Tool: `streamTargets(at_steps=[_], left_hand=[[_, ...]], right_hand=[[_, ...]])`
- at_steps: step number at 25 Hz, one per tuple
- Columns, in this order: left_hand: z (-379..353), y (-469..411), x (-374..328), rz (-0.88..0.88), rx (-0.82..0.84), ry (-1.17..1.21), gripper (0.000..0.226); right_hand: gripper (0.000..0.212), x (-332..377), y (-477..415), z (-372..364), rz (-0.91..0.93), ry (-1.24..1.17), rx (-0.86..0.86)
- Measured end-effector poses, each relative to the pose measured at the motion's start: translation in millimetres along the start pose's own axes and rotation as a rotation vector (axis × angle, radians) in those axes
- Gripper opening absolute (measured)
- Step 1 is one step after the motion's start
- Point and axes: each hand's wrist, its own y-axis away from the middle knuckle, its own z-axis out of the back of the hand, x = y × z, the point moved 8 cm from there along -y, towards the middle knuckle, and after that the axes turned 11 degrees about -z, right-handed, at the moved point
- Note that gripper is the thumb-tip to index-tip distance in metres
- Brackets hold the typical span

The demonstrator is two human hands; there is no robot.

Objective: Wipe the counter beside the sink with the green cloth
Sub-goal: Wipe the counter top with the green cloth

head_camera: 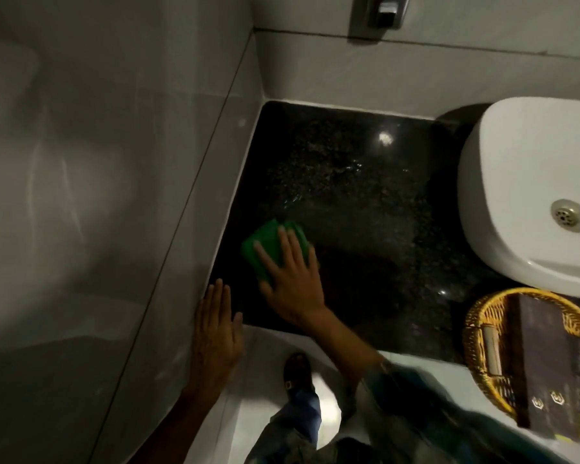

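Fingers (284, 244) flat on green cloth (264, 236)

Grey tiled walls (114, 162), pale floor (268, 343), dim light.

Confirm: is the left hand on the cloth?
No, the right hand presses the cloth on the counter; the left hand rests at the counter's corner.
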Motion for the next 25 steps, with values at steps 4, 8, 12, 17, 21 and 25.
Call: streamTargets(at_steps=[4,8,12,17,21,25], left_hand=[[-7.5,-52.4,-29.9,-0.088,0.048,-0.037,0.061],[-13.2,-99.4,-34.6,-0.073,0.056,-0.088,0.069],[-17.1,-94.2,-31.3,-0.086,0.037,-0.114,0.068],[-14.6,-96.4,-32.8,-0.088,0.052,-0.114,0.071],[-12.6,-123.0,-47.6,-0.164,0.029,-0.041,0.068],[-18.3,-190.1,-62.9,-0.159,0.028,-0.039,0.067]], right_hand=[[0.073,-114.6,25.3,25.1,-0.273,-0.036,-0.130],[0.064,-229.2,-64.7,68.1,-0.701,-0.125,-0.124],[0.062,-148.3,-162.9,56.9,-0.517,-0.166,-0.045],[0.061,-25.7,-86.7,11.9,0.015,-0.035,-0.071],[0.063,-199.1,-81.8,52.0,-0.521,-0.093,-0.245],[0.062,-261.3,-151.3,75.1,-0.803,-0.198,-0.189]])
